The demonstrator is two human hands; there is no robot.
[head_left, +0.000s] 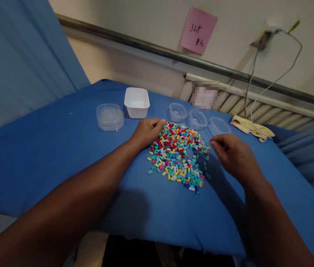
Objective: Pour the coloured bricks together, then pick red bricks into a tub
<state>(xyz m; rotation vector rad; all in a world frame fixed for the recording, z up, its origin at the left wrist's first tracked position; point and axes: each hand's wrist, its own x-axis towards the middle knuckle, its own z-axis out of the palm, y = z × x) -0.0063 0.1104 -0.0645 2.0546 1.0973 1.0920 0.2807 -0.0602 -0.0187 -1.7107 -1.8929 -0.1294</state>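
A loose pile of small toy building bricks (177, 142) in red, yellow, teal, green, pink, white and blue is spread over a blue cloth. At the pile's upper left edge rests my left hand (147, 132), fingers curled in and thumb pointing right; whatever it may hold is hidden. My right hand (234, 155) hovers right of the pile, thumb and fingertips pinched together, and anything between them is too small to make out. Closest to it is a clear plastic container (219, 127), in line with two similar ones, a middle container (198, 119) and a left container (178, 112).
A white plastic tub (136, 103) stands behind my left hand, beside a stack of clear plastic lids (110, 118). A folded yellow cloth (251, 128) lies at the back right, with a cable (254, 85) hanging from the wall. Blue curtains flank both sides.
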